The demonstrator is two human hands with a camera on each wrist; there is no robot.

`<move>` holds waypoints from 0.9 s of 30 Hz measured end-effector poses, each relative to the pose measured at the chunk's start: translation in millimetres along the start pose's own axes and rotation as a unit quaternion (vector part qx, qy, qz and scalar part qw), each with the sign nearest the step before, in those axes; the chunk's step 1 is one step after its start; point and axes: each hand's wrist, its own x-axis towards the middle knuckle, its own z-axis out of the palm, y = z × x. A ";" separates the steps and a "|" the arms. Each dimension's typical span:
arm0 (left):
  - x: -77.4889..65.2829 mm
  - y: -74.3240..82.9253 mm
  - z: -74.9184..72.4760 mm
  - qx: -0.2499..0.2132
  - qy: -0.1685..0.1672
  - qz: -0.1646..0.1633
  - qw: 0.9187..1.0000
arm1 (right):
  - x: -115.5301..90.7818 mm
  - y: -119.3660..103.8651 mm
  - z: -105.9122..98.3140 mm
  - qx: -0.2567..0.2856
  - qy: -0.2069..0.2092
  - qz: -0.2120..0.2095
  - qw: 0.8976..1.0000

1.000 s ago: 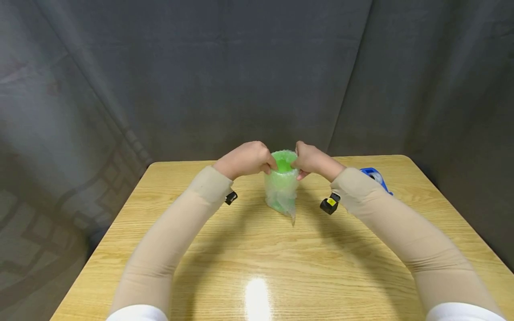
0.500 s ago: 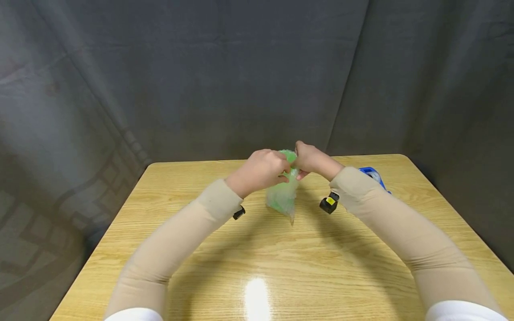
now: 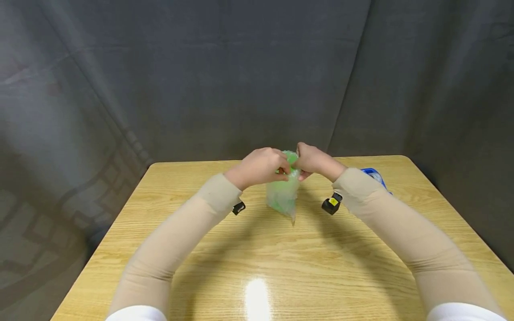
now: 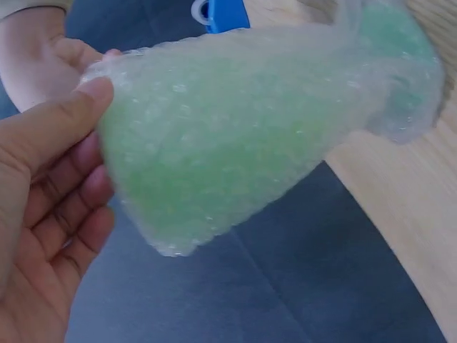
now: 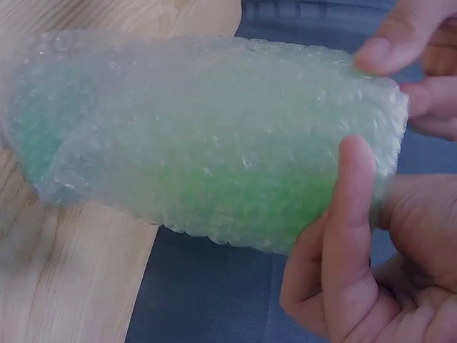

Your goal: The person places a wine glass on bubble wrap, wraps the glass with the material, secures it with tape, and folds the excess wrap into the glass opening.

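A sleeve of clear bubble wrap (image 3: 282,196) stands on the table, wrapped around something green that shows blurred through the bubbles. In the head view its open top faces up between both hands. My left hand (image 3: 263,167) pinches the near rim, thumb on the outside and fingertips behind the edge in the left wrist view. Opposite it, my right hand (image 3: 317,161) grips the right side of the rim, its fingers (image 5: 350,214) flat along the outer face and its thumb hidden past the edge. A darker green patch (image 5: 50,121) shows at the sleeve's bottom end.
A blue tape dispenser (image 3: 373,174) lies on the wooden table (image 3: 321,263) at the back right, partly behind the right forearm. Dark grey curtains (image 3: 241,80) hang behind the table. Small black cameras (image 3: 331,204) are strapped to both wrists.
My left hand has moved right, from the left side of the rim to its near side, closer to the right hand. The right hand and the sleeve have hardly moved.
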 end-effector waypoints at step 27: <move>-2.6 -9.4 4.7 -0.109 0.000 -0.014 0.994 | -33.3 49.1 21.6 -0.213 0.243 -0.506 0.799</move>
